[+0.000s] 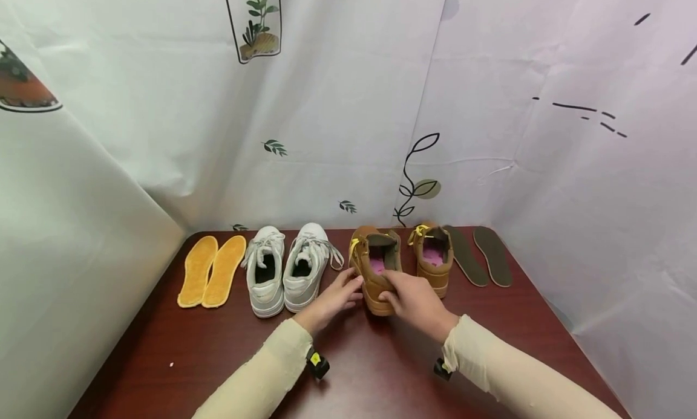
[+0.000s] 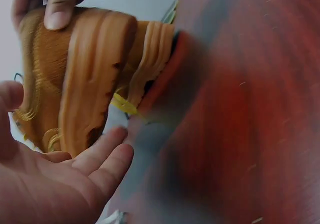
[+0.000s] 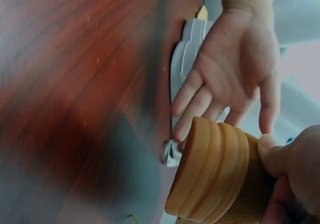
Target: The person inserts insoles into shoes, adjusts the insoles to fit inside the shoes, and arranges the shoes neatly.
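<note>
A brown shoe (image 1: 372,287) with yellow laces and a pink inside is held at its heel by my right hand (image 1: 416,301). The thumb presses the back, while the fingers reach over the collar at the opening. In the left wrist view, the sole of this shoe (image 2: 92,78) stands apart from the tabletop. My left hand (image 1: 333,298) is at the shoe's left side, palm toward it, with its fingers extended; the right wrist view shows this left hand (image 3: 232,58) loosely spread beside the sole. Its matching brown shoe (image 1: 435,271) stands to the right.
Left of the hands are two white laced shoes, one white shoe (image 1: 265,274) and another white shoe (image 1: 305,268). Farther left lie yellow fluffy insoles (image 1: 223,271). Dark insoles (image 1: 492,256) lie at the right. A printed white curtain (image 1: 348,104) encloses the dark red table (image 1: 359,370).
</note>
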Tool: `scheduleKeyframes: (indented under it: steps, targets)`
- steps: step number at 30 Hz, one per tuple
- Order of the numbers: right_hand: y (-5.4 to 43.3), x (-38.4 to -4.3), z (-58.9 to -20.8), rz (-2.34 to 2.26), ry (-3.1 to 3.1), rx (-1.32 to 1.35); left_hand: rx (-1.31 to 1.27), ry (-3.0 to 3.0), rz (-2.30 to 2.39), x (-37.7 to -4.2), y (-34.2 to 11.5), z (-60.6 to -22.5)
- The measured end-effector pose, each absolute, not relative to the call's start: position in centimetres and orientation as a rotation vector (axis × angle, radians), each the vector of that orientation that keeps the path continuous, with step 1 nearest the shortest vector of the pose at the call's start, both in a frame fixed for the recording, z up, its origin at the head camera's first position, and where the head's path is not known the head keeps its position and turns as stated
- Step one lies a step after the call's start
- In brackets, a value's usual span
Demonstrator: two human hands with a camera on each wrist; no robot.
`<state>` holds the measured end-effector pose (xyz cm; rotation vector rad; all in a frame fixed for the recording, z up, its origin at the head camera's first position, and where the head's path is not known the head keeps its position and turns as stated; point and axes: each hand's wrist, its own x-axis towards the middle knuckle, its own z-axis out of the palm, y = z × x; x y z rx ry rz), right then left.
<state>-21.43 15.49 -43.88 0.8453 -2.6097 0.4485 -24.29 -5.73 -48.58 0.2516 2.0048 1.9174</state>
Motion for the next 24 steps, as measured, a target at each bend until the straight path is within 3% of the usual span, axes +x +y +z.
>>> scheduleKeyframes:
  steps: [24]
  targets:
    - [12.0,-20.6,-46.9,0.389,-2.564,0.944,0.108,2.017,1.951,-23.7,-6.7,-48.5]
